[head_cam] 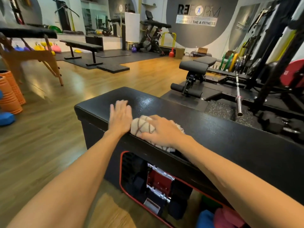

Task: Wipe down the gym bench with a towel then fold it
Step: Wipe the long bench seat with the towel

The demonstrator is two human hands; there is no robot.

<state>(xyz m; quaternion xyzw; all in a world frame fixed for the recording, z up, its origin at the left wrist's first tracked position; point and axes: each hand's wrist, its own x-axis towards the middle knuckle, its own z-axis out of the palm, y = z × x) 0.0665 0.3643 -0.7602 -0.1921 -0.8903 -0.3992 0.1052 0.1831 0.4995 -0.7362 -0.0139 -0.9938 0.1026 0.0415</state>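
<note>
A black padded gym bench [213,129] runs from the centre to the lower right. On its near edge lies a bunched beige towel [143,125] with brown stripes. My right hand [162,130] sits on top of the towel, fingers curled over it. My left hand [120,116] lies flat on the bench top just left of the towel, fingers straight. A wet sheen shows on the padding beyond my hands.
The bench's open side holds dumbbells [158,183]. Orange foam rollers [9,94] stand at the left on the wooden floor. An adjustable bench [195,66], a barbell [238,97] and a rack stand beyond. A flat bench [82,45] sits far back.
</note>
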